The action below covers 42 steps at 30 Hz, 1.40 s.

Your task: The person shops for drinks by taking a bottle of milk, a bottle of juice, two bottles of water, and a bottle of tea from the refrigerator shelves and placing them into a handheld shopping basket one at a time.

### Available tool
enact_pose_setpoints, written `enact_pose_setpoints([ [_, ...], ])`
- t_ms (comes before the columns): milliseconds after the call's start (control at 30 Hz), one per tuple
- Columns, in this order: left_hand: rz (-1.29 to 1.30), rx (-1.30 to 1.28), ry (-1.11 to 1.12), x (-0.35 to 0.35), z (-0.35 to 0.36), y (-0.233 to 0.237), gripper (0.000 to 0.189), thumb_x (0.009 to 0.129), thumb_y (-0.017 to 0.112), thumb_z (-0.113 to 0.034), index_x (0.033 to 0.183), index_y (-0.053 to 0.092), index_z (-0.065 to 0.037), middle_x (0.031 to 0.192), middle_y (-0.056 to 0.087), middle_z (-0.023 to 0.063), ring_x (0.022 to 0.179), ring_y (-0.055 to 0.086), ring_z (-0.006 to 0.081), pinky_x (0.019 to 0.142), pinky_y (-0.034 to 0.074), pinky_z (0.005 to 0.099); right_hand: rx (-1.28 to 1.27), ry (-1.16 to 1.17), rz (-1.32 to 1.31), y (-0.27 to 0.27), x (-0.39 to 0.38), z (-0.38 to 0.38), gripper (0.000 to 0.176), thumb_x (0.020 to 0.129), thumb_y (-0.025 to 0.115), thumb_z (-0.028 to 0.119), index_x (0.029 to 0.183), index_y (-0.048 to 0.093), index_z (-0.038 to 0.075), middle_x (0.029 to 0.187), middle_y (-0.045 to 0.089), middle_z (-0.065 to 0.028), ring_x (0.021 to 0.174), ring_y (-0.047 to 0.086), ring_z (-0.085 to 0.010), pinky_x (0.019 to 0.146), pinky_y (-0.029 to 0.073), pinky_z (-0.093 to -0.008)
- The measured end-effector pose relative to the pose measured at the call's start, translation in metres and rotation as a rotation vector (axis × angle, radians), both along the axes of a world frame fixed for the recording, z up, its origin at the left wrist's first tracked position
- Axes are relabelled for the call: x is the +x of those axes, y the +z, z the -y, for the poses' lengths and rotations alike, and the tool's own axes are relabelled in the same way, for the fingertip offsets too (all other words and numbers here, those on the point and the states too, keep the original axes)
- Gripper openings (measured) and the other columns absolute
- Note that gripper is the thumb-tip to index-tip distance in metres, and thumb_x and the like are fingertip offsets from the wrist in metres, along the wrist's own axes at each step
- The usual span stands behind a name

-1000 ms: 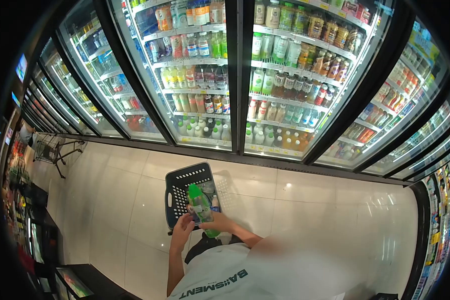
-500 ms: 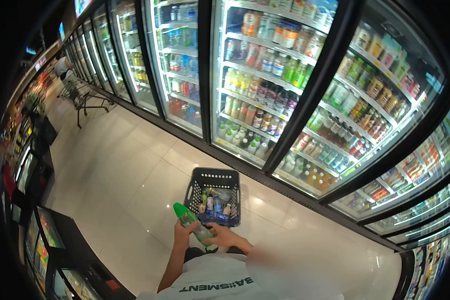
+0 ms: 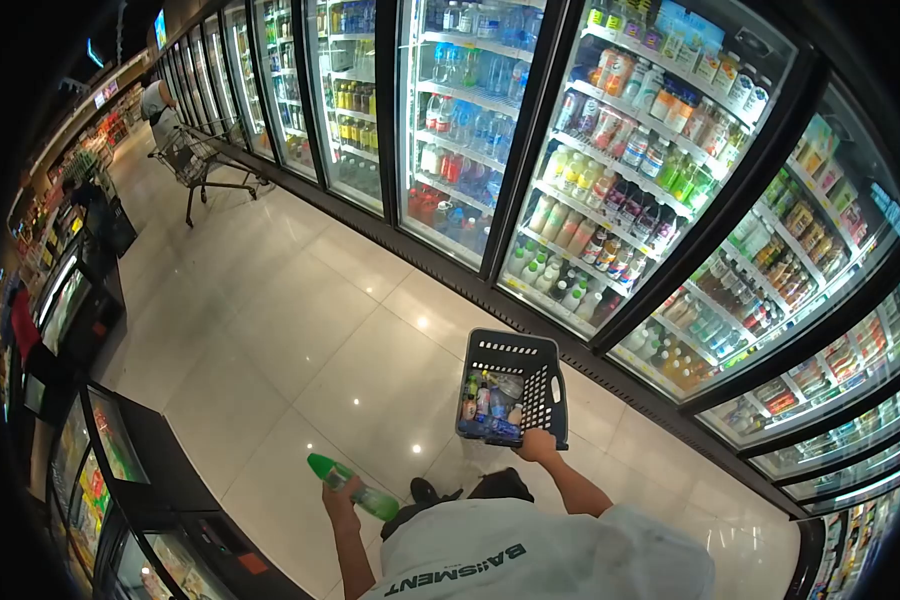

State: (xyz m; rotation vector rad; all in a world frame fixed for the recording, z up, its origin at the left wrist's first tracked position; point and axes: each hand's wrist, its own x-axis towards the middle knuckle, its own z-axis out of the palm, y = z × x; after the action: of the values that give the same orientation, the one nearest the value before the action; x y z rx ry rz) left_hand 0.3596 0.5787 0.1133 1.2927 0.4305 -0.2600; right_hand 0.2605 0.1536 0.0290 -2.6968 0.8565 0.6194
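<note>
My left hand [image 3: 340, 497], low and left of the basket, is wrapped around a bottle [image 3: 373, 503] with a bright green tapered end and a clearer lower part. The bottle is tilted, its green end pointing up and away to the left. My right hand [image 3: 539, 446] is closed on the near rim of a dark grey shopping basket [image 3: 548, 398] with slotted walls. Several small bottles [image 3: 485, 402] and clear or blue plastic packs lie inside the basket. The fingertips of the right hand are partly hidden behind the rim.
Tall glass-door drink coolers [image 3: 610, 180] run along the right side and into the distance. Low black freezer cases [image 3: 135, 470] border the left. Up the aisle, a person [image 3: 157, 100] stands by a shopping cart [image 3: 195, 165] on the tiled floor [image 3: 300, 330].
My right hand has left the bottle and taken hold of the basket's near rim. My left hand has moved away to the left with the bottle. The view has shifted, so the basket appears farther right.
</note>
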Motion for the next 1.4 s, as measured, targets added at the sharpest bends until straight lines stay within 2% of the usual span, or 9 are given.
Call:
enact_pose_setpoints([
  [233, -0.038, 0.069, 0.14, 0.02, -0.082, -0.017, 0.046, 0.072, 0.072, 0.002, 0.114, 0.053, -0.004, 0.097, 0.059, 0.006, 0.089, 0.059, 0.0202, 0.08, 0.047, 0.0347, 0.041, -0.121, -0.089, 0.001, 0.014, -0.038, 0.052, 0.07, 0.071, 0.051, 0.095, 0.071, 0.005, 0.099, 0.069, -0.0168, 0.093, 0.067, -0.0328, 0.08, 0.053, -0.0427],
  [567, 0.026, 0.106, 0.121, 0.115, -0.068, 0.002, 0.044, 0.071, 0.072, 0.0, 0.111, 0.053, -0.003, 0.096, 0.059, 0.0058, 0.089, 0.058, 0.0204, 0.081, 0.047, 0.0356, 0.149, -0.258, -0.038, -0.01, 0.081, -0.075, 0.047, 0.068, 0.073, 0.048, 0.097, 0.073, 0.011, 0.09, 0.07, -0.0163, 0.085, 0.068, -0.0314, 0.076, 0.053, -0.0432],
  [733, 0.014, -0.221, -0.084, 0.24, -0.057, -0.002, 0.036, 0.079, 0.063, 0.005, 0.112, 0.051, -0.005, 0.094, 0.056, 0.004, 0.089, 0.057, 0.0176, 0.081, 0.048, 0.035, 0.175, -0.198, 0.381, -0.039, 0.169, -0.092, 0.041, 0.069, 0.07, 0.036, 0.086, 0.07, -0.001, 0.075, 0.066, -0.0235, 0.073, 0.067, -0.0368, 0.071, 0.052, -0.0449],
  [833, 0.132, -0.474, -0.229, 0.336, -0.045, 0.019, 0.032, 0.091, 0.063, -0.018, 0.117, 0.05, -0.004, 0.105, 0.061, 0.013, 0.099, 0.061, 0.0268, 0.088, 0.05, 0.0421, 0.222, -0.379, 0.479, -0.057, 0.24, -0.092, 0.038, 0.073, 0.069, 0.031, 0.081, 0.066, -0.006, 0.064, 0.063, -0.0222, 0.06, 0.065, -0.0343, 0.058, 0.05, -0.0429],
  [933, 0.155, -0.53, -0.329, 0.406, -0.019, 0.084, 0.059, 0.094, 0.051, -0.049, 0.129, 0.046, -0.002, 0.112, 0.059, 0.0183, 0.104, 0.058, 0.0322, 0.096, 0.042, 0.0464, 0.376, -0.544, 0.424, -0.015, 0.306, -0.101, 0.032, 0.074, 0.067, 0.028, 0.079, 0.066, -0.003, 0.058, 0.062, -0.0176, 0.056, 0.066, -0.0308, 0.054, 0.052, -0.0411],
  [1167, 0.113, -0.81, -0.472, 0.51, 0.02, 0.13, 0.059, 0.094, 0.051, -0.045, 0.133, 0.042, -0.001, 0.116, 0.056, 0.0214, 0.109, 0.055, 0.0348, 0.098, 0.041, 0.0485, 0.452, -0.792, 0.468, -0.027, 0.38, -0.097, 0.025, 0.076, 0.067, 0.018, 0.077, 0.062, -0.006, 0.065, 0.063, -0.0165, 0.045, 0.062, -0.0234, 0.038, 0.048, -0.0358],
  [1333, 0.099, -0.716, -0.418, 0.559, 0.035, 0.083, 0.058, 0.086, 0.061, -0.019, 0.137, 0.037, -0.004, 0.121, 0.054, 0.0196, 0.115, 0.052, 0.0354, 0.102, 0.038, 0.0524, 0.428, -0.802, 0.396, -0.016, 0.387, -0.101, 0.032, 0.074, 0.069, 0.02, 0.073, 0.062, -0.011, 0.059, 0.062, -0.0171, 0.05, 0.065, -0.0283, 0.05, 0.051, -0.0389],
  [1367, 0.063, -0.79, -0.426, 0.571, 0.037, 0.073, 0.043, 0.09, 0.054, -0.007, 0.131, 0.04, -0.002, 0.121, 0.053, 0.0163, 0.115, 0.053, 0.0348, 0.104, 0.04, 0.0529, 0.387, -0.816, 0.349, 0.028, 0.403, -0.111, 0.038, 0.071, 0.065, 0.01, 0.102, 0.057, -0.01, 0.082, 0.065, -0.0236, 0.077, 0.066, -0.0339, 0.073, 0.05, -0.0393],
  [1400, 0.037, -0.767, -0.426, 0.583, 0.04, 0.061, 0.045, 0.089, 0.056, -0.007, 0.131, 0.039, -0.003, 0.119, 0.054, 0.0158, 0.113, 0.055, 0.0343, 0.1, 0.043, 0.0522, 0.392, -0.79, 0.251, 0.013, 0.402, -0.099, 0.05, 0.07, 0.064, 0.011, 0.114, 0.052, -0.01, 0.092, 0.064, -0.0278, 0.088, 0.065, -0.0365, 0.078, 0.049, -0.0384],
])
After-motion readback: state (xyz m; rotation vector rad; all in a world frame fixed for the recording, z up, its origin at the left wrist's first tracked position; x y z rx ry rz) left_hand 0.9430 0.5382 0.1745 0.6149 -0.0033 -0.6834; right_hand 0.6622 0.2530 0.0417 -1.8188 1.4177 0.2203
